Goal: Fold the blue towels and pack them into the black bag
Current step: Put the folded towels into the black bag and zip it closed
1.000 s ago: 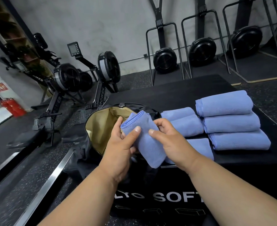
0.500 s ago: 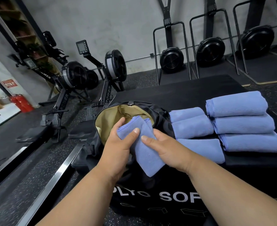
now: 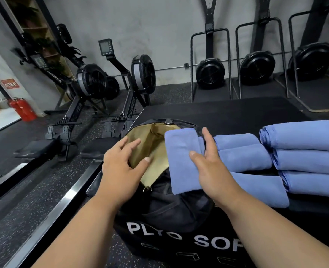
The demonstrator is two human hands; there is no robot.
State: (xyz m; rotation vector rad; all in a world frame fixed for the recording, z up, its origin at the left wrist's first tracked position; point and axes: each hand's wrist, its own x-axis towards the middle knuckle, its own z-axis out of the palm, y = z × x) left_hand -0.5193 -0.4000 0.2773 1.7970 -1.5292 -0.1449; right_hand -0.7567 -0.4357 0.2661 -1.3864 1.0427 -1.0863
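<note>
Right hand [image 3: 212,171] pinches folded blue towel [image 3: 183,161], thumb over, fingers behind. Left hand [image 3: 121,171], fingers loosely spread, sits at the black bag [image 3: 169,209] opening, 9 o'clock of the towel.

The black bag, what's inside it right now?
The black bag gapes open, showing only tan lining. No towel shows inside. The folded blue towel in the right hand covers the opening's right part; the bottom is hidden.

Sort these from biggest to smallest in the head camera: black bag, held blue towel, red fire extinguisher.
1. black bag
2. held blue towel
3. red fire extinguisher, though it stands farther away, so it may only look smallest.
</note>
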